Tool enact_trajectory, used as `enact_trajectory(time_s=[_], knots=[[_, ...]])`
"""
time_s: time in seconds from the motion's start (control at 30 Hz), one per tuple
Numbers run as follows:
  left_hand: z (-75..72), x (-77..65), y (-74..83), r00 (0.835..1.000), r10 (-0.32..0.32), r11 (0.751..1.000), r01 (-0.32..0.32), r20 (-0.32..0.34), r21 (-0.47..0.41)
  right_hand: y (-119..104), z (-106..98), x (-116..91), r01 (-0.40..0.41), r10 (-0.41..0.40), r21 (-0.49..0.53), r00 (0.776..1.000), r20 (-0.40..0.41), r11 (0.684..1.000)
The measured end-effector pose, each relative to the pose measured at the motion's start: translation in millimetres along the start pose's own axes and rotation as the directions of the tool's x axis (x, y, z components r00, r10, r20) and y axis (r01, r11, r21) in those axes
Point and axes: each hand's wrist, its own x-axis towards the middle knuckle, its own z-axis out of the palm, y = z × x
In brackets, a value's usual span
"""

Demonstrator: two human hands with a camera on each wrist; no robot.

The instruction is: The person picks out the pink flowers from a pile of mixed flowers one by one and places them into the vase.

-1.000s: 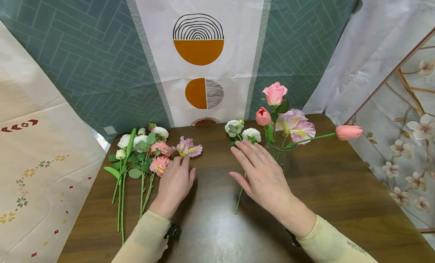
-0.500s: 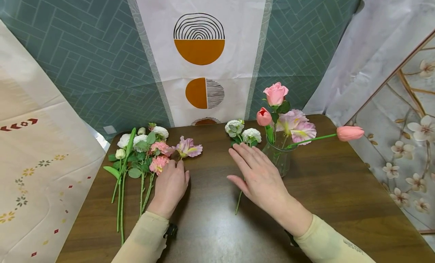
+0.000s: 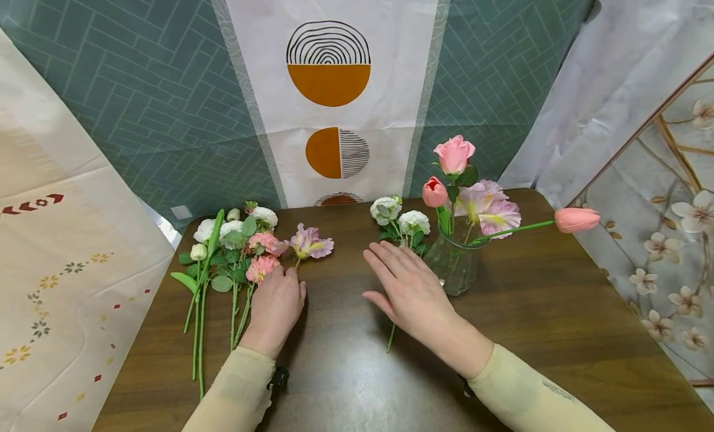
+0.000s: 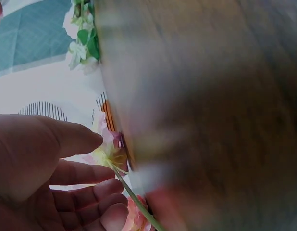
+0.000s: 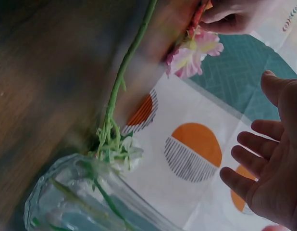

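Observation:
My left hand (image 3: 276, 303) hovers low beside the lilac iris (image 3: 309, 242), its fingers loosely bent. In the left wrist view thumb and fingers stand apart, with the iris stem (image 4: 137, 202) running right past the fingertips. Flat and straight-fingered, my right hand (image 3: 413, 289) is over the stem of a white-flowered sprig (image 3: 414, 222), hiding its middle part. The right wrist view has that green stem (image 5: 123, 67) apart from the right palm (image 5: 280, 154). Just right of this hand stands a clear glass vase (image 3: 463, 274) holding a pink rose (image 3: 454, 154), pink tulips (image 3: 577, 220) and a lilac iris (image 3: 491, 209).
Left of my left hand lie white tulips (image 3: 198, 252), white blooms (image 3: 230, 235) and pink carnation-like blooms (image 3: 262, 269), their stems toward me. One tulip juts far right from the vase. A patterned cloth (image 3: 346, 97) hangs behind the brown table (image 3: 346, 370).
My left hand has drawn back toward me and left, away from the iris bloom. The right hand has shifted slightly left and toward me, uncovering more of the vase.

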Motion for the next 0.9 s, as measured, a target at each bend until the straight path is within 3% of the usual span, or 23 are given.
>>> enact_trajectory(time_s=[0.5, 0.6, 0.67, 0.77, 0.83, 0.9], knots=[[0.5, -0.5, -10.8, 1.000, 0.005, 1.000, -0.005, -0.001, 0.012, -10.6, 25.2, 16.5, 0.033, -0.033, 0.002, 0.998, 0.058, 0.999], [5.5, -0.1, -15.4, 1.000, 0.010, 1.000, -0.010, -0.024, 0.005, -11.3, 29.1, 18.2, 0.035, -0.036, 0.003, 0.997, 0.066, 0.999], [20.6, 0.4, -25.2, 0.999, 0.018, 1.000, -0.018, -0.047, 0.007, -11.8, 31.6, 19.2, 0.040, -0.040, 0.002, 0.997, 0.072, 0.999], [25.8, 1.0, -30.1, 0.999, 0.013, 1.000, -0.013, -0.037, 0.007, -12.6, 34.7, 20.3, 0.042, -0.042, -0.003, 0.995, 0.085, 0.999], [23.4, 0.9, -30.0, 1.000, 0.004, 1.000, -0.004, -0.013, 0.010, -13.2, 36.1, 20.8, 0.045, -0.044, -0.012, 0.994, 0.095, 0.999], [8.2, 0.2, -22.3, 0.999, -0.014, 1.000, 0.014, 0.028, 0.009, -13.6, 37.1, 21.1, 0.047, -0.045, -0.015, 0.994, 0.104, 0.999]])
